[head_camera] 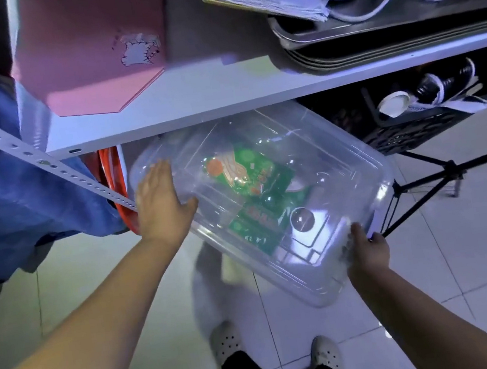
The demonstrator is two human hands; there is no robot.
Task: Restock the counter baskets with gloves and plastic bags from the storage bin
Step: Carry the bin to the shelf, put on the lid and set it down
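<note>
Your bin (269, 199) sits mid-frame, tilted, half under the white shelf (193, 103), lid on, with green packets (257, 201) inside. Your left hand (160, 205) lies flat on its upper-left corner, fingers together and thumb out; your right hand (367, 251) curls over the lower-right rim. Expect stiff, slick, light plastic, so grip under the rim rather than on the lid. Mind the shelf edge above, the perforated post (28, 152) at left and the tripod legs (442, 184) at right; open floor (126, 294) lies toward you.
</note>
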